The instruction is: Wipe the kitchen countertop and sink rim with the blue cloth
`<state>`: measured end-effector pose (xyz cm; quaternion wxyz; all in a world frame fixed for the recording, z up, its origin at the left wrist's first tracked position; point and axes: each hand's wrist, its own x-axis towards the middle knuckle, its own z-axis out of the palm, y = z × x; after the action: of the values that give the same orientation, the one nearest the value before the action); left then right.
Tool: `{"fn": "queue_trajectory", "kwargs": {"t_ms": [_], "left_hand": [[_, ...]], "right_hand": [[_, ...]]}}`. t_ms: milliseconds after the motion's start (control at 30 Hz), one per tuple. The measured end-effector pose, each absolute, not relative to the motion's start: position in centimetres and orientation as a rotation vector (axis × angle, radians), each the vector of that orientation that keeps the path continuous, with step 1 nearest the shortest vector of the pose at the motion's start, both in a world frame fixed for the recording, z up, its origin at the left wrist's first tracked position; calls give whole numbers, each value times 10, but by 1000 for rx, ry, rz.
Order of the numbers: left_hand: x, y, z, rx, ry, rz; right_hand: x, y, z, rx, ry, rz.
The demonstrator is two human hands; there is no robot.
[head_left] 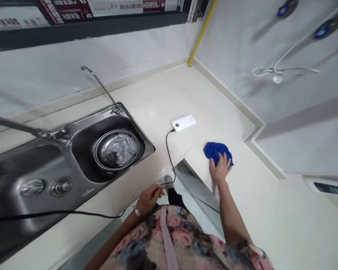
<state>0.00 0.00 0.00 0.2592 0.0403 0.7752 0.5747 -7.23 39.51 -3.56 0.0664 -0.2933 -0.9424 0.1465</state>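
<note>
My right hand [221, 167] presses down on a crumpled blue cloth [218, 152] on the pale countertop [259, 210], its fingers spread over the near edge. Low in front of my body, my left hand [150, 198] has its fingers curled together. A black cable [169, 148] reaches those fingers and seems to be held in them. The cable plugs into a white power bank [183, 123] lying flat on the counter, left of the cloth.
At left is a steel sink [150, 144] with a steel pot [97, 152] in its basin, something wet and shiny inside. Two faucets, including a thin one [101, 84], rise behind. A yellow pipe [202, 33] stands in the corner. White cord [274, 70] hangs at the right wall.
</note>
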Motion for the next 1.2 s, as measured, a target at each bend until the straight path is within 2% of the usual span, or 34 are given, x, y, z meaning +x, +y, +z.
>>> {"fn": "queue_trajectory", "kwargs": {"t_ms": [133,233,333,433,500,600,733,833,1067,1200], "left_hand": [[-3,25,0,-1,2190,1566],[1,44,-5,11,2233,1575],[8,52,-6,15,2251,1578],[16,45,-1,-51,2279,1587],[19,36,3,-104,2312,1589],[22,23,8,-168,2335,1604],[26,8,14,-245,2339,1663],[31,-6,17,-310,2347,1719],[20,-37,10,-510,2397,1861],[-2,-51,-2,-622,2370,2048]], "right_hand": [[-145,428,-16,-841,-2806,616],[-173,424,7,-938,-2642,1171],[-166,375,32,-734,-2300,1841],[-149,306,56,-508,-2106,2117],[-144,261,65,-355,-2156,2083],[-148,203,52,11,-2414,1815],[-139,156,3,536,-2934,1138],[-115,152,-24,654,-3050,734],[-43,201,-23,899,-2921,730],[-39,188,-20,849,-2981,622]]}}
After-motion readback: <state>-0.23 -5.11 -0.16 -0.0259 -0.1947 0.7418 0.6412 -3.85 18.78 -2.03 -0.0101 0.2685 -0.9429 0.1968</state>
